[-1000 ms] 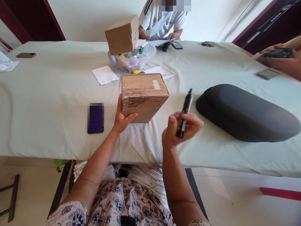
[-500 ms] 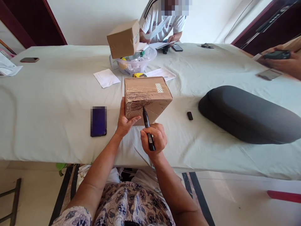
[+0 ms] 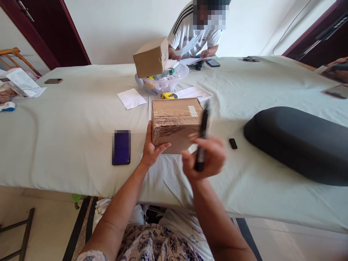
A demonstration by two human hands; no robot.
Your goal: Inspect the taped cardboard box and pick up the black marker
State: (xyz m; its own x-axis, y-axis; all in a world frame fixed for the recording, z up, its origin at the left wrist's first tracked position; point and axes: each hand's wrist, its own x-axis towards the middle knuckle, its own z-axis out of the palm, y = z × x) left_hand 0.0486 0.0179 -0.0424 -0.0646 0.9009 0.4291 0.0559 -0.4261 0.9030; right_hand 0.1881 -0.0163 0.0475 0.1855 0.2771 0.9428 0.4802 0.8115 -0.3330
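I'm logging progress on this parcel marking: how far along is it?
Done: the taped box is sealed, and the marker's cap is off, lying on the table. In hand: the left hand steadies the box's near corner; the right hand holds the black marker, blurred, in front of the box. Left: no writing shows on the box's visible faces, so marking looks undone.

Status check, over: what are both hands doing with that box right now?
Left hand grips taped box at its near corner. Right hand holds black marker, blurred, beside box. Marker cap lies loose on table.
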